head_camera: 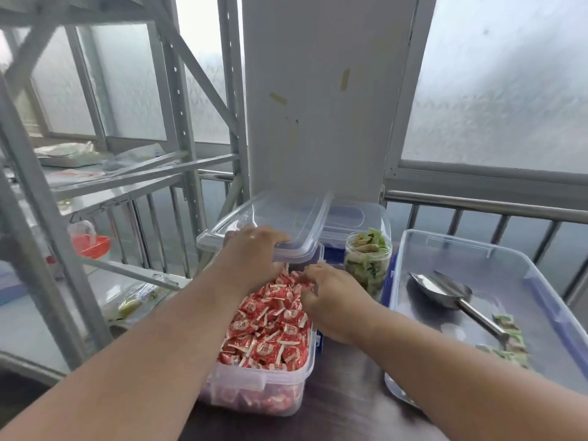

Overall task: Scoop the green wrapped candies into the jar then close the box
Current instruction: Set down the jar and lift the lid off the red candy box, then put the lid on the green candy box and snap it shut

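Note:
A clear jar (367, 265) packed with green wrapped candies stands open behind the boxes. To its right a clear box (541, 281) holds a metal scoop (445, 292) and a few green candies (509, 342) near its front. In the middle, a clear box (261, 386) is full of red wrapped candies (270, 329). Its clear lid (270, 224) hangs tilted over the far end. My left hand (251, 253) grips the lid's near edge. My right hand (334, 300) reaches under the lid at the box's right rim, its fingertips among the red candies.
A grey metal shelf rack (95, 186) stands at the left with bags and a red-capped container (90, 243). A white board (318, 106) leans upright behind the boxes. A metal railing (477, 208) and frosted windows close the back. Another clear box (356, 218) sits behind the jar.

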`<state>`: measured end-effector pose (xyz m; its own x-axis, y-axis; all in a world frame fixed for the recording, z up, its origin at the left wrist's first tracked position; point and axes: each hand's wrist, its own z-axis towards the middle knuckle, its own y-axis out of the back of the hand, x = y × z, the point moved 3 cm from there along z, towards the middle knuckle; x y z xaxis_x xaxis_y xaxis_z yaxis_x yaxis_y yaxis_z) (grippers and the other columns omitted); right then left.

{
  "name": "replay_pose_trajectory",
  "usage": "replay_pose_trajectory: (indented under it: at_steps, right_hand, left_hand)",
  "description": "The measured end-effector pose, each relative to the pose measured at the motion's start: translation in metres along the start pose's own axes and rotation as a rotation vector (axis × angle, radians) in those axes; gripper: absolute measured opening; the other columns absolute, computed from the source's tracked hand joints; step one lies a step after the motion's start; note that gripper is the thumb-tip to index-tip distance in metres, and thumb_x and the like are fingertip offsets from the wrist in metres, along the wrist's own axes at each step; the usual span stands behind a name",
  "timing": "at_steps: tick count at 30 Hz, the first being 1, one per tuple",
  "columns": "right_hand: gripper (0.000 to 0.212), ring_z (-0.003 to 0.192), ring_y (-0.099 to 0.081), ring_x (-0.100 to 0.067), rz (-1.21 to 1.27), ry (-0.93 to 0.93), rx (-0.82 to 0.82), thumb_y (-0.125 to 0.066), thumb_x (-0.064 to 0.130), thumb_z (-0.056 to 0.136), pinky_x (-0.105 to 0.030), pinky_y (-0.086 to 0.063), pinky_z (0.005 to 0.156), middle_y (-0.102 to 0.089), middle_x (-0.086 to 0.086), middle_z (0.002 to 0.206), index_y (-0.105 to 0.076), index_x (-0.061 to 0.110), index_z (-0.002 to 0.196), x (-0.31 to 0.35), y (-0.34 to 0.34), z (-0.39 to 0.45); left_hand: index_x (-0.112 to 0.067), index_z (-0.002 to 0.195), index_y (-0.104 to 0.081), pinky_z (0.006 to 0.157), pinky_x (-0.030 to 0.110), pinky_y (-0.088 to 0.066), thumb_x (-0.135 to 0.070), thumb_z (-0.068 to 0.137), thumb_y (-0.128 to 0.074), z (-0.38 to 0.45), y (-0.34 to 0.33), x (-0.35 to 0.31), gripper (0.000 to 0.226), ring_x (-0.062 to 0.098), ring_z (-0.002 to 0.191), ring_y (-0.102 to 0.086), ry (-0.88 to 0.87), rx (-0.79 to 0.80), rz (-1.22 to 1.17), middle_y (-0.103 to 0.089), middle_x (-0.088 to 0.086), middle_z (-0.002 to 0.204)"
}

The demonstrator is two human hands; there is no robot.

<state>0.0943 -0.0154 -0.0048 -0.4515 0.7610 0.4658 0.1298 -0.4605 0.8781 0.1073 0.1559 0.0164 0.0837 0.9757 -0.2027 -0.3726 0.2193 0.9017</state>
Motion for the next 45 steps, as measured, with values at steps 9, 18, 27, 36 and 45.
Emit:
replay_pose_trajectory:
  at_steps: [9, 18, 27, 36, 45]
  right_hand:
    - [0.041, 0.131, -0.054, -0.020, 0.066, 0.021, 0.048, -0.051, 0.036, 0.105, -0.033, -0.043, 0.108, -0.060, 0.002, 0.142, -0.058, 0.020, 0.142, 0.007, 0.019, -0.026]
    - [0.031, 0.111, -0.066, -0.013, 0.450, -0.144, -0.060, -0.062, 0.038, 0.101, -0.023, -0.054, 0.088, -0.068, 0.011, 0.125, -0.064, 0.031, 0.131, -0.008, 0.055, -0.094]
    - [0.046, 0.114, -0.070, -0.036, 1.419, -0.321, 0.057, -0.070, 0.040, 0.097, -0.046, -0.059, 0.099, -0.060, -0.020, 0.134, -0.059, 0.012, 0.132, 0.007, 0.069, -0.119]
    - [0.029, 0.095, -0.073, -0.045, 1.402, -0.459, -0.129, -0.068, -0.001, 0.093, -0.056, -0.061, 0.090, -0.072, -0.034, 0.109, -0.065, -0.016, 0.117, -0.001, 0.027, -0.123]
    - [0.018, 0.073, -0.071, -0.024, 1.247, -0.438, -0.075, -0.074, 0.016, 0.095, -0.037, -0.058, 0.063, -0.076, -0.012, 0.091, -0.073, 0.007, 0.110, -0.011, -0.026, -0.158]
  left_hand:
    - [-0.032, 0.124, -0.075, 0.096, 0.048, -0.057, -0.020, 0.089, -0.072, 0.004, 0.010, -0.007, 0.037, 0.026, 0.111, -0.070, 0.011, -0.010, 0.196, -0.075, -0.001, 0.114]
    - [-0.017, 0.125, -0.074, 0.086, 0.044, -0.063, -0.031, 0.085, -0.090, -0.033, 0.065, -0.026, 0.045, 0.026, 0.096, -0.076, 0.006, -0.241, 0.095, -0.079, 0.006, 0.113]
    - [-0.024, 0.102, -0.077, 0.081, 0.033, -0.055, -0.046, 0.071, -0.095, -0.097, 0.102, -0.091, 0.041, 0.009, 0.088, -0.066, -0.211, -0.093, -0.122, -0.071, -0.013, 0.094]
    - [-0.036, 0.125, -0.075, 0.102, 0.039, -0.050, -0.078, 0.077, -0.077, -0.168, 0.080, -0.080, 0.064, 0.005, 0.119, -0.060, -0.073, -0.088, -0.266, -0.071, -0.015, 0.124]
    - [-0.025, 0.163, -0.030, 0.114, 0.052, -0.046, -0.052, 0.079, -0.089, -0.226, 0.066, -0.001, 0.106, 0.035, 0.142, -0.047, 0.759, -0.124, -0.607, -0.034, 0.012, 0.162]
